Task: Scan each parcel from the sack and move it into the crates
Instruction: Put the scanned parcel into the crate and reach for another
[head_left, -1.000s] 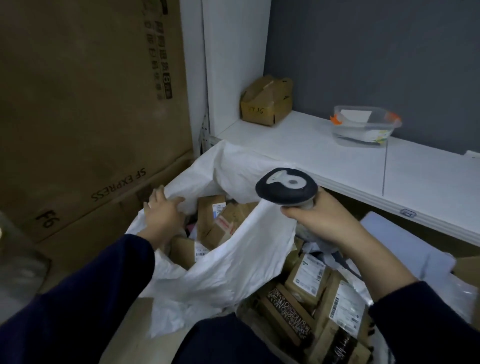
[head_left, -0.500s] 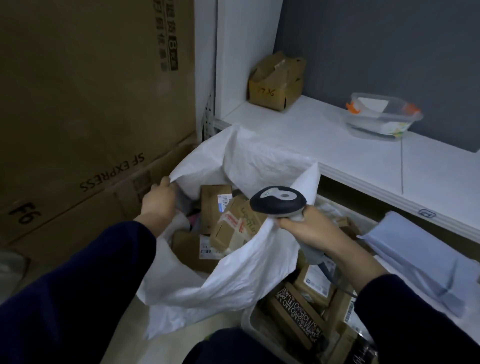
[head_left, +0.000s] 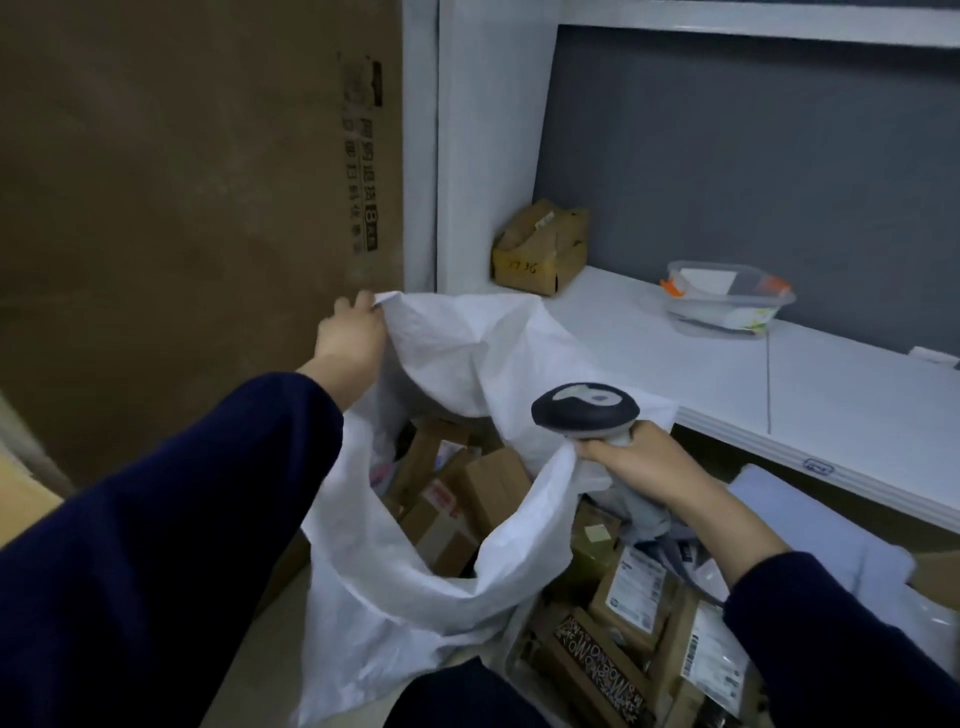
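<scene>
The left hand (head_left: 350, 338) pinches the far rim of the crinkled white sack (head_left: 467, 343), close against a tall cardboard carton (head_left: 182, 208). The right hand (head_left: 639, 462) grips the scanner (head_left: 584, 408) and the sack's near rim; its dark oval head lies crosswise. The sack's mouth gapes upward beside the white shelf (head_left: 831, 395), with boxy brown parcels (head_left: 493, 488) inside.

Head view, downward, close above sack (head_left: 389, 597)

Ahead of me a dark grey wall (head_left: 727, 156) backs a long white bench (head_left: 841, 395), a white pillar (head_left: 483, 156) rises at its left end, and a tall brown carton (head_left: 182, 182) stands beside that in dim light.
</scene>
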